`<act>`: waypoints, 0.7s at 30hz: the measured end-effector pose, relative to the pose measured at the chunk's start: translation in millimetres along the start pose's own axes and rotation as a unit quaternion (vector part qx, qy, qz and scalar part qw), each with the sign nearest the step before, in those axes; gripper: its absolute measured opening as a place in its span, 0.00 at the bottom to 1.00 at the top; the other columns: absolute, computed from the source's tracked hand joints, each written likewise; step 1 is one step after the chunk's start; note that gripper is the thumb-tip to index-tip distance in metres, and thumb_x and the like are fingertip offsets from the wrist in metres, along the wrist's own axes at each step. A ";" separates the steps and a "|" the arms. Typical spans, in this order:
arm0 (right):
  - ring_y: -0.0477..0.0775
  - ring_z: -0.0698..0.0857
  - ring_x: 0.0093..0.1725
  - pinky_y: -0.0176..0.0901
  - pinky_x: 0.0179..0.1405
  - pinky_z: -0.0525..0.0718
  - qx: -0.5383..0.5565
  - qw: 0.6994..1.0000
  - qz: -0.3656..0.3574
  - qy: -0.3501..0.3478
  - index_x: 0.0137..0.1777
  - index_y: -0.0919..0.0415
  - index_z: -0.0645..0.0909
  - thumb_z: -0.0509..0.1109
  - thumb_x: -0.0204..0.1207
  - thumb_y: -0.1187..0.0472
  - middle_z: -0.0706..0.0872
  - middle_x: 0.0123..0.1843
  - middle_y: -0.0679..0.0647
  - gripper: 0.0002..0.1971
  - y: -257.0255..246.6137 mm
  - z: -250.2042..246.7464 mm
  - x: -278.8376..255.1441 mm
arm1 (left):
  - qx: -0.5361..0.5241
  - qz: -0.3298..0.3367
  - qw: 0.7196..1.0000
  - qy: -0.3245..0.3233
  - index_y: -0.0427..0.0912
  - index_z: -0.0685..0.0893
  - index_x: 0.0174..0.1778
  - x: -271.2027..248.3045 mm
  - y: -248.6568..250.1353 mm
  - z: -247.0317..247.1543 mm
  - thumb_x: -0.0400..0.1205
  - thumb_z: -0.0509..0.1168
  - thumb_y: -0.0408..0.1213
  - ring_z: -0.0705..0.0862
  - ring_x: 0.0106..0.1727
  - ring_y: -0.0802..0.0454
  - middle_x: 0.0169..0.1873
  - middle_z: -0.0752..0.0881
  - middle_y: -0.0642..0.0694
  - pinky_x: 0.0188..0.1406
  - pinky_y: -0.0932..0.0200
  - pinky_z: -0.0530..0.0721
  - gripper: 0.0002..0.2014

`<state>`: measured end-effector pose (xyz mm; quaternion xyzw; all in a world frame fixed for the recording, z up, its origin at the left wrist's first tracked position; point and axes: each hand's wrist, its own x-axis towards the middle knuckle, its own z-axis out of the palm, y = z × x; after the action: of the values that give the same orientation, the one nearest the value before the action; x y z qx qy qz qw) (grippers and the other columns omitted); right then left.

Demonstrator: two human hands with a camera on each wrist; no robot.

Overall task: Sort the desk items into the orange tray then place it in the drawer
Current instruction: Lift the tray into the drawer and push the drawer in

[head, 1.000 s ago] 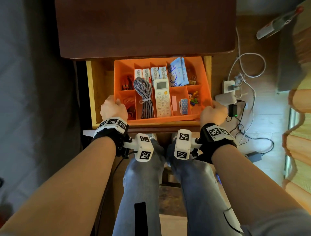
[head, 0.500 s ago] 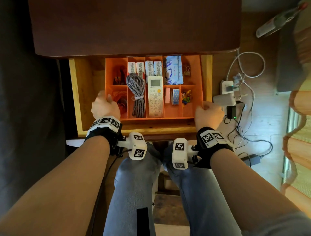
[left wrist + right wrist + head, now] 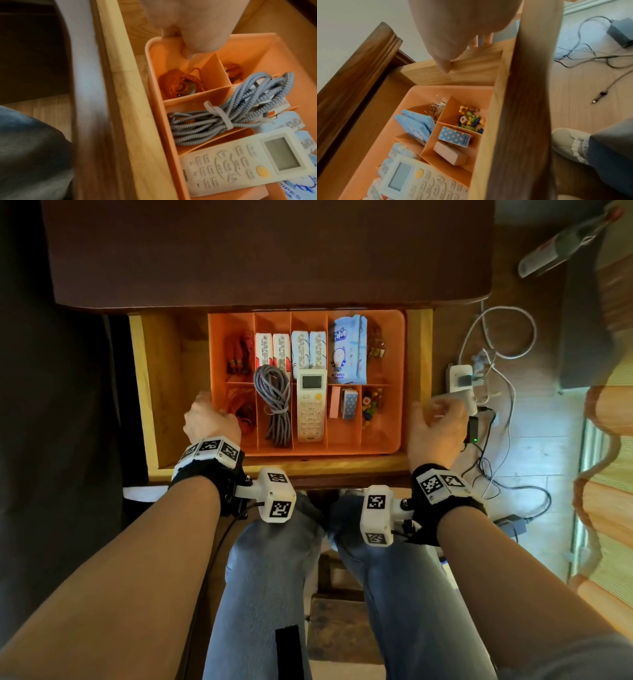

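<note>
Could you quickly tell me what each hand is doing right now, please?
Left hand: grips the left rim of the orange tray, thumb inside.
Right hand: open, fingers loose, holding nothing, clear of the tray.

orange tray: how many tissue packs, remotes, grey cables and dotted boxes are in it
tissue packs: 4
remote: 1
grey cable: 1
dotted box: 1
total: 7
</note>
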<state>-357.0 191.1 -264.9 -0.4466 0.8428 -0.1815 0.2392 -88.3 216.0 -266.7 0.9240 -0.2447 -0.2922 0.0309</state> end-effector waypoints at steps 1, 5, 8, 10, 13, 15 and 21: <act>0.58 0.80 0.57 0.40 0.49 0.72 0.003 1.000 0.002 -0.017 0.61 0.65 0.77 0.67 0.78 0.53 0.80 0.60 0.60 0.18 0.6 2.1 0.3 | -0.002 -0.006 1.000 -0.003 0.35 0.78 0.61 1.0 -0.5 1.5 0.80 0.59 0.24 0.81 0.61 0.34 0.58 0.84 0.33 0.60 0.44 0.79 0.14; 0.61 0.80 0.62 0.48 0.60 0.76 0.017 0.997 0.024 -0.068 0.65 0.66 0.78 0.59 0.83 0.48 0.83 0.61 0.63 0.23 9.0 9.2 0.6 | -0.005 -0.023 1.000 -0.019 0.37 0.77 0.64 3.1 -7.6 8.7 0.79 0.59 0.23 0.82 0.61 0.35 0.58 0.84 0.34 0.59 0.44 0.81 0.17; 0.63 0.82 0.61 0.55 0.62 0.78 0.024 0.997 0.027 -0.069 0.64 0.67 0.78 0.58 0.82 0.45 0.85 0.60 0.64 0.25 13.3 11.3 1.7 | -0.006 -0.022 0.999 -0.024 0.38 0.76 0.65 4.7 -12.4 14.4 0.79 0.60 0.24 0.82 0.61 0.35 0.58 0.84 0.34 0.60 0.42 0.82 0.18; 0.63 0.81 0.61 0.55 0.62 0.78 0.024 0.997 0.026 -0.068 0.64 0.67 0.78 0.58 0.82 0.45 0.85 0.61 0.65 0.26 14.9 12.1 2.8 | -0.002 -0.019 0.999 -0.027 0.39 0.76 0.66 4.8 -12.2 18.2 0.79 0.61 0.24 0.82 0.61 0.35 0.59 0.84 0.34 0.60 0.42 0.82 0.19; 0.61 0.81 0.63 0.51 0.63 0.76 0.026 0.997 0.034 -0.069 0.67 0.66 0.78 0.59 0.82 0.46 0.85 0.62 0.63 0.25 13.3 11.1 2.8 | -0.002 -0.013 0.999 -0.029 0.39 0.76 0.65 2.6 -9.4 23.4 0.78 0.60 0.23 0.82 0.60 0.35 0.58 0.84 0.33 0.59 0.43 0.83 0.18; 0.61 0.80 0.65 0.49 0.64 0.75 0.025 0.997 0.035 -0.068 0.69 0.65 0.77 0.59 0.83 0.46 0.84 0.64 0.62 0.24 11.4 10.1 2.3 | -0.001 -0.011 1.000 -0.028 0.39 0.76 0.64 1.5 -9.6 25.3 0.79 0.60 0.24 0.83 0.60 0.34 0.57 0.84 0.33 0.59 0.43 0.83 0.18; 0.61 0.81 0.63 0.50 0.62 0.76 0.031 0.997 0.030 -0.067 0.68 0.66 0.77 0.58 0.82 0.45 0.85 0.62 0.63 0.25 12.2 11.5 2.6 | 0.007 0.007 0.999 -0.051 0.37 0.69 0.70 -3.5 -14.1 28.4 0.81 0.59 0.25 0.81 0.63 0.32 0.61 0.82 0.30 0.61 0.40 0.81 0.20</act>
<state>-359.9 194.4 -281.3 -0.4246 0.8319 -0.1700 0.3144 -100.4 232.5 -291.2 0.9062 -0.2545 -0.3374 0.0143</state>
